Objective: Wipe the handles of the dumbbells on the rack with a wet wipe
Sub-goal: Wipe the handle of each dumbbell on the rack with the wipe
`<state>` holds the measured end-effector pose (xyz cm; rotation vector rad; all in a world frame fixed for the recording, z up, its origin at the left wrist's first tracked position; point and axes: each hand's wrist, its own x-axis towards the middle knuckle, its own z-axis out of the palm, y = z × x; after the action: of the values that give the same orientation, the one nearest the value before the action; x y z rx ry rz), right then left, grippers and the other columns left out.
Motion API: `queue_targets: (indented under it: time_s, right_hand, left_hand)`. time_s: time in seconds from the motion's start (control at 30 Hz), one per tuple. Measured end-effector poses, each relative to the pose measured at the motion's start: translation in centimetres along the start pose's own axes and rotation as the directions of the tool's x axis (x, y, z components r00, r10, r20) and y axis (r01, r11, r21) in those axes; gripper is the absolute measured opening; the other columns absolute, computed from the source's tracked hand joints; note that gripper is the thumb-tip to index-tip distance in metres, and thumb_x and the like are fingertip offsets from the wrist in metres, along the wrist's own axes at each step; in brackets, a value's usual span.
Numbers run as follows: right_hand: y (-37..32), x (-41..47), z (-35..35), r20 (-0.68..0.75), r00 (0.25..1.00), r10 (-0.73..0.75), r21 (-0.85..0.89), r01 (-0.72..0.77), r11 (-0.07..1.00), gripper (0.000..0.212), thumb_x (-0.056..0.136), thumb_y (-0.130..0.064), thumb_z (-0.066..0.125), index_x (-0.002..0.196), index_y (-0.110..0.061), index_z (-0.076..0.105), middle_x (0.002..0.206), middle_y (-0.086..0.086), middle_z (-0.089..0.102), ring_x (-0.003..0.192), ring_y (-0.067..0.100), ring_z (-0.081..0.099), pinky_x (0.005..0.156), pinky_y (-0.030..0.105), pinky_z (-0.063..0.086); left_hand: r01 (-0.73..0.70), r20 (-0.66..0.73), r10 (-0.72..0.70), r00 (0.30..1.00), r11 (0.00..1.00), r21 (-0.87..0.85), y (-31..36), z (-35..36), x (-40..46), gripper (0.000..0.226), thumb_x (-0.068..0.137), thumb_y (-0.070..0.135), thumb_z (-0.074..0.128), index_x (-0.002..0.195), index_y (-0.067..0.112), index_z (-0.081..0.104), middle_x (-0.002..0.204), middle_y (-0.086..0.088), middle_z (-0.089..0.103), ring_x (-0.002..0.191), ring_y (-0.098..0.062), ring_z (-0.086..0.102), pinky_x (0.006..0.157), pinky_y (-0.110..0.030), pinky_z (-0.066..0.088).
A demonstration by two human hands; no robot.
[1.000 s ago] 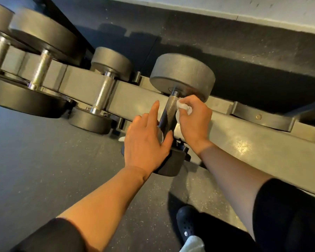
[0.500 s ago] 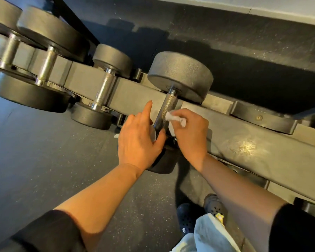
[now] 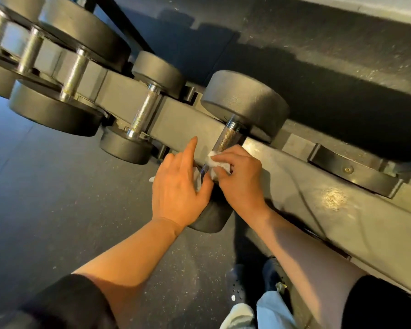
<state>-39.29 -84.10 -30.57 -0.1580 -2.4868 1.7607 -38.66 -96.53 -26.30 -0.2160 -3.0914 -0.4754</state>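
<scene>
view from a head camera looking down at a dumbbell rack (image 3: pixel 294 198) on a dark gym floor (image 3: pixel 57 210). the nearest dumbbell (image 3: pixel 244 103) lies across the rack's grey rail, one round weight behind it and one in front, so its knurled metal handle (image 3: pixel 226 138) bridges the rail where hands can reach it. the right hand (image 3: pixel 242 179) has its fingers (image 3: pixel 223 159) curled round a crumpled white wet wipe (image 3: pixel 217 162), pressing it onto the lower part of that handle, probably to scrub the grip. the left hand (image 3: pixel 178 184) rests against the handle's other side, index finger straight, thumb tucked in close, and a bit of white shows beneath it; it seems to steady the bar. three more dumbbells (image 3: pixel 142 115) sit further left along the rack, their handles bare. an empty cradle (image 3: pixel 354 172) is to the right.
</scene>
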Motion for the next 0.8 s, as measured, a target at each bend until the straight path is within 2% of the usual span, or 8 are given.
queue_targets:
  time_s: [0.1,0.2,0.27,0.4,0.5,0.57,0.67,0.8]
  right_hand:
    - [0.3,-1.5,0.4,0.161,0.987,0.004,0.022,-0.007,1.000,0.011,0.080,-0.001,0.069,0.090,-0.003,0.073,0.090,0.004,0.064,0.076,0.004,0.058,0.065,0.010,0.047]
    - [0.2,-1.2,-0.2,0.262,0.965,0.030,0.025,-0.038,0.999,0.013,0.082,-0.003,0.069,0.093,-0.004,0.073,0.091,0.004,0.065,0.077,0.002,0.057,0.065,0.009,0.046]
    - [-0.2,-0.4,-1.1,0.208,0.977,0.045,0.042,-0.055,0.998,0.019,0.081,-0.001,0.068,0.099,-0.005,0.072,0.098,0.004,0.065,0.086,0.005,0.060,0.072,0.011,0.050]
    - [-1.1,1.8,-2.8,-0.117,0.992,0.047,-0.076,-0.056,0.996,0.030,0.085,0.002,0.061,0.111,-0.010,0.068,0.110,0.002,0.063,0.099,0.006,0.056,0.084,0.011,0.047]
    - [-1.2,2.1,-2.1,-0.093,0.995,0.033,-0.142,-0.046,0.989,0.026,0.086,0.002,0.061,0.108,-0.011,0.068,0.110,0.003,0.060,0.097,0.008,0.056,0.077,-0.002,0.038]
    - [-0.9,1.6,-1.3,-0.070,0.998,-0.003,-0.135,-0.007,0.991,0.022,0.083,0.004,0.063,0.100,-0.009,0.069,0.105,0.004,0.060,0.092,0.009,0.058,0.075,-0.002,0.038]
    - [-0.4,0.5,-0.7,0.016,1.000,0.002,-0.101,-0.001,0.995,0.020,0.081,0.004,0.067,0.097,-0.006,0.071,0.100,0.005,0.063,0.090,0.012,0.061,0.076,0.004,0.043]
    - [-0.6,0.0,-0.2,0.115,0.993,0.022,-0.095,-0.011,0.995,0.015,0.074,0.000,0.070,0.087,-0.007,0.074,0.086,0.004,0.066,0.076,0.013,0.062,0.068,0.021,0.051]
  left_hand:
    - [0.004,0.009,-0.004,1.000,1.000,-0.013,0.0,0.0,0.0,0.067,0.085,0.043,0.047,0.144,0.013,0.035,0.092,-0.001,0.057,0.081,-0.007,0.035,0.067,-0.024,0.027]
    - [0.010,-0.001,-0.010,1.000,0.999,-0.031,-0.1,0.1,0.0,0.067,0.085,0.042,0.045,0.144,0.013,0.035,0.090,-0.001,0.055,0.080,-0.006,0.032,0.068,-0.025,0.028]
    - [0.012,0.002,-0.012,1.000,0.999,-0.043,-0.1,0.1,0.0,0.067,0.084,0.042,0.044,0.144,0.013,0.035,0.090,-0.002,0.055,0.079,-0.007,0.032,0.068,-0.026,0.031]
    - [0.023,0.022,-0.022,1.000,0.999,-0.043,0.0,-0.2,0.0,0.069,0.082,0.043,0.043,0.144,0.015,0.033,0.090,-0.003,0.056,0.080,-0.012,0.040,0.067,-0.027,0.033]
    - [0.016,0.017,-0.015,1.000,0.997,-0.073,-0.1,-0.1,-0.1,0.068,0.082,0.040,0.047,0.144,0.015,0.034,0.090,-0.001,0.056,0.081,-0.009,0.038,0.068,-0.024,0.032]
    - [0.020,0.011,-0.019,1.000,0.993,-0.117,-0.2,-0.1,-0.1,0.069,0.081,0.036,0.052,0.145,0.015,0.034,0.090,0.001,0.056,0.081,-0.005,0.036,0.069,-0.022,0.032]
    - [-0.004,0.005,0.005,1.000,0.984,-0.180,-0.4,-0.2,-0.1,0.071,0.081,0.041,0.049,0.146,0.017,0.032,0.092,0.002,0.057,0.081,-0.005,0.038,0.070,-0.024,0.034]
    - [-0.037,-0.007,0.036,0.999,0.947,-0.318,-1.0,-0.2,0.1,0.072,0.083,0.036,0.057,0.147,0.021,0.028,0.092,0.008,0.051,0.083,-0.004,0.042,0.072,-0.023,0.036]
